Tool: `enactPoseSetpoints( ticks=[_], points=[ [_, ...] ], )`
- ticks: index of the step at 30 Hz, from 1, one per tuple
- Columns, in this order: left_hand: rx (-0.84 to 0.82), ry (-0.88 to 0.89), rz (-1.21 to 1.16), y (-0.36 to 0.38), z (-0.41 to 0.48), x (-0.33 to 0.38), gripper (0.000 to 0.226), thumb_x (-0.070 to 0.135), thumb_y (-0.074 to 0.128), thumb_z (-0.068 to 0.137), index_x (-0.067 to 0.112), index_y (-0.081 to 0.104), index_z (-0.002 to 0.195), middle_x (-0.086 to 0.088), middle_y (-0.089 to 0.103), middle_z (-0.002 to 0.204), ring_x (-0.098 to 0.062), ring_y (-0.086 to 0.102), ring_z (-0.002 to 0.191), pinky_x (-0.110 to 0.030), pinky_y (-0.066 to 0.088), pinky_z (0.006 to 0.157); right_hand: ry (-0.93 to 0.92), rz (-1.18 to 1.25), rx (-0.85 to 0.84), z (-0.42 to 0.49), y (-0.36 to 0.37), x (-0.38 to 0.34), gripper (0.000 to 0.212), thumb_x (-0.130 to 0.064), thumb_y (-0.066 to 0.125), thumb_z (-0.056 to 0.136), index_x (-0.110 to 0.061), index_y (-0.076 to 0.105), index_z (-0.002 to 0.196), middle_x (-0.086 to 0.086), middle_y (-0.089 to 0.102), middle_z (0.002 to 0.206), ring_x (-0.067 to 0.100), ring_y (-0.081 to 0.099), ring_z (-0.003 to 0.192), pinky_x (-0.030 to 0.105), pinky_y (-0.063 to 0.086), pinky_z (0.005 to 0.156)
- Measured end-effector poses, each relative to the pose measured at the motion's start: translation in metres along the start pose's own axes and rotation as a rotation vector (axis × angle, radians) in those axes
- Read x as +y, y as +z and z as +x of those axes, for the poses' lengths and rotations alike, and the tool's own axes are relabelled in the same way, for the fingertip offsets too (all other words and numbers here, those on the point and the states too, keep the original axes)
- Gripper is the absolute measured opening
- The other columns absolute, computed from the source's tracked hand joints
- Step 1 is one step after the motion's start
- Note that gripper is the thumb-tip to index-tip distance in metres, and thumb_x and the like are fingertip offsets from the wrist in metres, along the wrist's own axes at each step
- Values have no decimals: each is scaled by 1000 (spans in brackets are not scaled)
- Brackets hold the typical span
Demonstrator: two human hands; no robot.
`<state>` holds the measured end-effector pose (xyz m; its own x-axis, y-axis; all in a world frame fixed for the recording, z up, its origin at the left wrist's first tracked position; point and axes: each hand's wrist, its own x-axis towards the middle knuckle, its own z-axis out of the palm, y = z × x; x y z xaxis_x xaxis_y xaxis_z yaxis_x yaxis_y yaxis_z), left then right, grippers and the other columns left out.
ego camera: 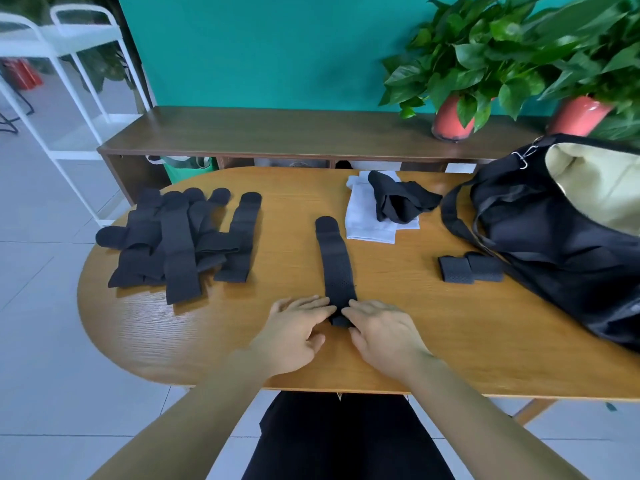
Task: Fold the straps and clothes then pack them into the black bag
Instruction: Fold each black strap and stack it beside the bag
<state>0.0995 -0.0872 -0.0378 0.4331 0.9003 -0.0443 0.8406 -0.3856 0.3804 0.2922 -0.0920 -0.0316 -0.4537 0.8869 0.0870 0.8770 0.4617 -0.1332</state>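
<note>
The long black perforated strap [336, 265] lay lengthwise on the oval wooden bench [207, 334], its near end between both hands: left hand [294, 329] and right hand [381, 327] pressed it with straight fingers from either side.

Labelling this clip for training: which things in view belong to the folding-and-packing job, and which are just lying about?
Job: strap pressed by left hand and right hand; unfolded strap pile; folded straps; white cloth; black cloth; black bag.
Lying about: potted plants; white rack; wooden sideboard.
</note>
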Motion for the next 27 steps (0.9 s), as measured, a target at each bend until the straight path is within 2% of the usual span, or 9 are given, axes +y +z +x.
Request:
enactPoseSetpoints(
  ticks=[4, 7, 11, 14, 17, 19, 23, 27],
  points=[
    [60, 2, -42, 3, -3, 7, 58, 38, 57, 92, 36, 34, 145, 20, 25, 153, 3, 14, 141, -27, 1, 112, 39, 94, 92, -15, 1, 8, 55, -22, 64, 78, -17, 55, 132, 1, 59, 132, 20, 56, 120, 35, 50, 94],
    [142, -17, -100, 1, -1, 12, 57, 43, 61, 88, 36, 40, 141, 21, 34, 148, 3, 23, 138, -22, 4, 107, 47, 164, 139, -19, -2, 14, 59, -18, 65, 74, -18, 55, 132, -4, 62, 126, 15, 54, 118, 33, 51, 91],
    [252, -87, -192, 3, 5, 15, 41, 47, 63, 85, 36, 59, 124, 21, 59, 122, 1, 44, 119, -26, 15, 103, 212, 481, 99, -14, -2, 17, 52, -14, 62, 82, -30, 53, 130, -16, 59, 115, -2, 48, 114, 23, 44, 96],
    [314, -158, -208, 6, 10, 16, 20, 46, 60, 88, 37, 66, 105, 23, 62, 94, -1, 52, 98, -27, 20, 92, 307, 621, 116, -5, 3, 19, 32, -21, 63, 85, -35, 61, 113, -24, 59, 98, -5, 50, 106, 24, 45, 89],
    [392, -235, -224, 9, 16, 16, 13, 43, 60, 89, 32, 65, 93, 24, 56, 82, 0, 50, 84, -27, 19, 87, 360, 632, 131, 5, 4, 19, 13, -31, 61, 89, -30, 63, 102, -22, 58, 88, -1, 51, 99, 25, 44, 82],
    [418, -278, -236, 11, 20, 16, 13, 42, 60, 89, 31, 65, 94, 22, 58, 83, 1, 52, 86, -27, 20, 88, 413, 614, 134, 12, 6, 18, 6, -35, 57, 92, -31, 61, 94, -18, 57, 85, 2, 51, 93, 27, 45, 77],
    [446, -330, -239, 14, 27, 17, 11, 40, 59, 91, 34, 67, 96, 17, 66, 87, -2, 57, 90, -26, 18, 84, 548, 566, 120, 26, 15, 17, 15, -41, 52, 93, -34, 59, 81, -5, 63, 85, 10, 57, 82, 30, 49, 70],
    [444, -393, -201, 13, 34, 17, 14, 41, 58, 91, 32, 68, 96, 14, 68, 88, -5, 58, 92, -27, 17, 79, 608, 469, 67, 38, 16, 13, 20, -42, 50, 93, -30, 62, 82, -2, 66, 84, 12, 59, 79, 29, 49, 67]
  ],
)
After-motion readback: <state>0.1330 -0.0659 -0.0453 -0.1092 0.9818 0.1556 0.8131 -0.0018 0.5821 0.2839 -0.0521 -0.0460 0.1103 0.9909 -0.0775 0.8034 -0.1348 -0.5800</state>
